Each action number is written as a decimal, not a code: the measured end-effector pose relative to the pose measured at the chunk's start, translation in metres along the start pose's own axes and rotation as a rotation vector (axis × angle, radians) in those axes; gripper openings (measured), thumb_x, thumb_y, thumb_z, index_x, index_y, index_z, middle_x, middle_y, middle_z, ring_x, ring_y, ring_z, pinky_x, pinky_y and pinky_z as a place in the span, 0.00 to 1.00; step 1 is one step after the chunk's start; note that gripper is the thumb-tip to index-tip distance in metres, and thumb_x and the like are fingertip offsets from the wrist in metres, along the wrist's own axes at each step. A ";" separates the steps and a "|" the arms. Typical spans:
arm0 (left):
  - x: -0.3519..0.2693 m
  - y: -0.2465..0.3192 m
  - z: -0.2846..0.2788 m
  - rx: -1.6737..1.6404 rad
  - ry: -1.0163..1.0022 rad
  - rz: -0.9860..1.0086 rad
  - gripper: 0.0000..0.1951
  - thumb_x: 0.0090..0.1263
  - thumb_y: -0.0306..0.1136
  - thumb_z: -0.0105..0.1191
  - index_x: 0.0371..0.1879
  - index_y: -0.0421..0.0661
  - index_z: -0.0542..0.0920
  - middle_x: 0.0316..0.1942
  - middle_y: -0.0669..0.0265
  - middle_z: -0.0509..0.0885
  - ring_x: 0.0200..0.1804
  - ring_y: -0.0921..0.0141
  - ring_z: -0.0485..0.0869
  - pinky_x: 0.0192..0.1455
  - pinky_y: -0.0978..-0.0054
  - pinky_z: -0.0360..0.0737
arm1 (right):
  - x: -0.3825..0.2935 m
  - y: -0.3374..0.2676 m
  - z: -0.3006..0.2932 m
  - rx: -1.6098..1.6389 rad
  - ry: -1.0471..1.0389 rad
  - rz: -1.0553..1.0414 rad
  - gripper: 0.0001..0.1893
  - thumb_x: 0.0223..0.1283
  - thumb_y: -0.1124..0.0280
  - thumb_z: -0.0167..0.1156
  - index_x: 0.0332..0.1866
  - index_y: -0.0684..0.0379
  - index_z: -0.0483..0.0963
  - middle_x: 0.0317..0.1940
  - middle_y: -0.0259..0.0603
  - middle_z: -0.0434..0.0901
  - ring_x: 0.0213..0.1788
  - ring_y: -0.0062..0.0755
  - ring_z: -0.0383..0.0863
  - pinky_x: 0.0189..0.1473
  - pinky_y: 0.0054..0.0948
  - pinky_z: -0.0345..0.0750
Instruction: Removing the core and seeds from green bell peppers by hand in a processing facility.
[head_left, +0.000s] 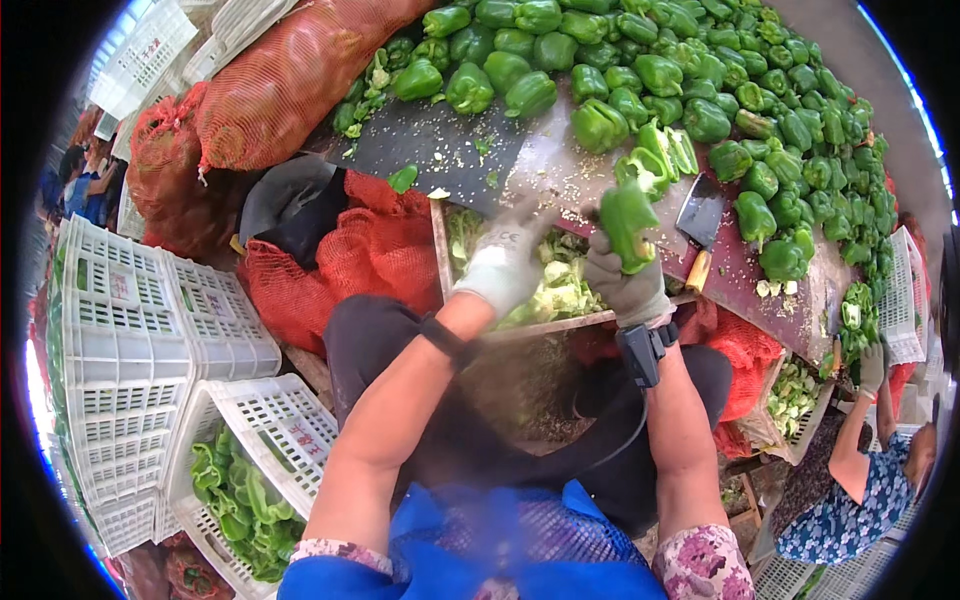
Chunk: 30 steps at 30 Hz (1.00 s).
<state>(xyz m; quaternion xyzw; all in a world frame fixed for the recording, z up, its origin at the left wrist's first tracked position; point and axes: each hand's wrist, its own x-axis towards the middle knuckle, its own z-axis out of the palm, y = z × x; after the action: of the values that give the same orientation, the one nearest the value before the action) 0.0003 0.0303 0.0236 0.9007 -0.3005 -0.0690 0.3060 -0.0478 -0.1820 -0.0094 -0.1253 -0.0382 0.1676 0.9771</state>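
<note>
My right hand (626, 277), in a dirty work glove, grips a whole green bell pepper (628, 225) over the table's near edge. My left hand (506, 251), in a pale glove, is blurred and reaches toward the table edge above a crate of pepper cores (566, 289); nothing shows in it, and its fingers are too blurred to read. Cut pepper halves (649, 166) lie just beyond the right hand. To their right a cleaver (701, 214) with a wooden handle rests on the table. A large heap of green peppers (705, 82) covers the far side.
Seeds are scattered over the tabletop (442, 142). White plastic crates (135, 322) are stacked at left, beside a crate of cut peppers (247, 502). Red mesh sacks (292, 82) lie upper left. A co-worker (855, 480) sits at right, near another crate of cores (791, 397).
</note>
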 end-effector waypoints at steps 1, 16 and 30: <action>0.000 0.003 -0.002 0.003 -0.002 -0.006 0.36 0.58 0.20 0.53 0.72 0.49 0.68 0.72 0.54 0.67 0.72 0.57 0.71 0.72 0.65 0.70 | 0.001 0.002 -0.002 0.006 -0.001 0.003 0.21 0.72 0.56 0.52 0.59 0.61 0.73 0.39 0.42 0.83 0.30 0.27 0.80 0.24 0.25 0.72; 0.002 0.003 -0.014 -0.998 -0.020 -0.162 0.19 0.67 0.36 0.69 0.51 0.41 0.78 0.39 0.72 0.81 0.41 0.79 0.78 0.44 0.81 0.77 | -0.032 -0.092 -0.052 -1.877 1.277 -0.672 0.20 0.60 0.66 0.60 0.57 0.60 0.77 0.51 0.57 0.82 0.58 0.53 0.79 0.63 0.44 0.74; 0.019 -0.017 0.018 -0.656 0.106 -0.364 0.16 0.70 0.35 0.62 0.50 0.38 0.78 0.36 0.67 0.81 0.38 0.75 0.77 0.41 0.75 0.76 | -0.085 -0.128 -0.085 -1.208 0.856 -0.382 0.13 0.52 0.75 0.63 0.44 0.64 0.75 0.32 0.39 0.81 0.33 0.29 0.81 0.36 0.29 0.79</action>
<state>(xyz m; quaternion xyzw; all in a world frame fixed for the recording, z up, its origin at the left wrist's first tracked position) 0.0185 0.0212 0.0000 0.7957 -0.0810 -0.1681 0.5762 -0.0774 -0.3475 -0.0614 -0.6832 0.2378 -0.1176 0.6803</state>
